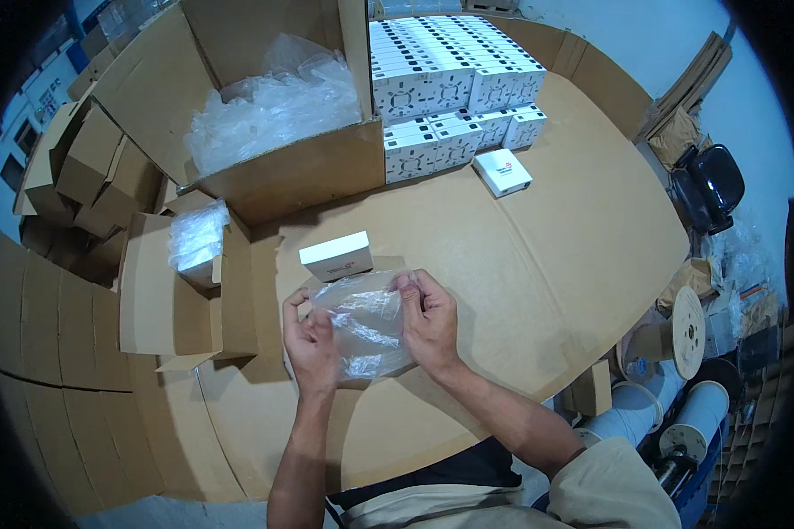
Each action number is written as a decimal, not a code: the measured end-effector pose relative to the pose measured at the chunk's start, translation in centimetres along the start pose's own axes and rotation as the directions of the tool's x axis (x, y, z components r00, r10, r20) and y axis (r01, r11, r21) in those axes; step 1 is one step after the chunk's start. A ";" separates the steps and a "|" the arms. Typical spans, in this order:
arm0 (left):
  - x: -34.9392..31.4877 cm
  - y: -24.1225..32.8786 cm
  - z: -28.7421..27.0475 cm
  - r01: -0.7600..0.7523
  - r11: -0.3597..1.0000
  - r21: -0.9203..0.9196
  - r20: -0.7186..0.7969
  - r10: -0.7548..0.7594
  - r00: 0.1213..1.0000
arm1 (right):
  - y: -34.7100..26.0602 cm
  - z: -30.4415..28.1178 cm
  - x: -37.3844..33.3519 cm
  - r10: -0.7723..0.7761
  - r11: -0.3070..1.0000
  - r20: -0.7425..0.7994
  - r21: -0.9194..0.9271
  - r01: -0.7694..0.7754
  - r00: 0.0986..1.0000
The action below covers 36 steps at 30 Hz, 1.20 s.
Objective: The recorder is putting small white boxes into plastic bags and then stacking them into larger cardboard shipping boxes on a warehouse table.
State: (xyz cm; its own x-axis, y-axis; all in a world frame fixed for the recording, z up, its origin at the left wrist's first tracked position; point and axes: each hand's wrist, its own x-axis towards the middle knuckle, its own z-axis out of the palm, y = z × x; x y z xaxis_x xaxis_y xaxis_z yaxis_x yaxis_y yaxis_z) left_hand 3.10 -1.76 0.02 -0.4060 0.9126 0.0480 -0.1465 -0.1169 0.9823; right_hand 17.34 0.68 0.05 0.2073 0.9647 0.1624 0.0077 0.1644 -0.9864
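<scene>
A clear plastic bag (pixel 362 326) is stretched between my two hands over the cardboard-covered table. Its left edge is pinched by my left hand (pixel 310 339), fingers curled. My right hand (pixel 430 319) grips the upper right corner between thumb and fingers. Just beyond the bag stands a small white box (pixel 337 257), apart from my fingers; the bag's top edge overlaps its lower part in the picture. Whether anything lies inside the bag I cannot make out; it looks like bare film.
Left, an open carton (pixel 154 295) holds bubble-wrapped or plastic-wrapped items (pixel 198 234). Behind it, a large carton (pixel 291 172) is heaped with clear bags (pixel 278 110). Stacked white boxes (pixel 432 88) fill the back, with one single white box (pixel 502 172) in front. Film rolls (pixel 701 414) stand at right.
</scene>
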 end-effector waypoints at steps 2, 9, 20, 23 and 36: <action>-0.6 0.2 0.4 -0.040 0.999 0.028 0.137 0.036 0.990 | 0.2 0.0 -0.2 -0.025 1.000 -0.010 0.018 0.025 1.000; -0.1 -0.6 -1.7 0.085 0.976 0.201 0.162 -0.118 0.980 | -0.7 -0.5 0.1 0.049 0.999 0.096 -0.009 -0.048 0.994; -0.5 0.6 -0.5 0.012 0.995 0.101 0.152 -0.027 0.988 | -0.6 0.2 -0.7 0.059 0.998 0.087 -0.014 -0.058 0.994; -0.5 0.2 -1.0 0.031 0.987 0.160 0.137 -0.053 0.989 | -0.5 -0.1 -0.4 0.100 0.994 0.086 0.032 -0.103 0.991; -0.1 0.7 -1.4 0.041 0.974 0.224 0.114 -0.068 0.991 | -4.4 -2.7 2.4 -0.547 0.717 0.261 -0.344 0.606 0.795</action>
State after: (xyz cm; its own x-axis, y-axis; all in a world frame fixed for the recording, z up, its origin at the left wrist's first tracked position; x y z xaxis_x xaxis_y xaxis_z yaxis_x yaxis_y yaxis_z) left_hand 1.77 -2.45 0.41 -0.2895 0.9572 0.0018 0.0429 0.0111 0.9990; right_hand 20.46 1.68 4.67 -0.0950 0.7309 0.6758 0.4677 0.6321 -0.6179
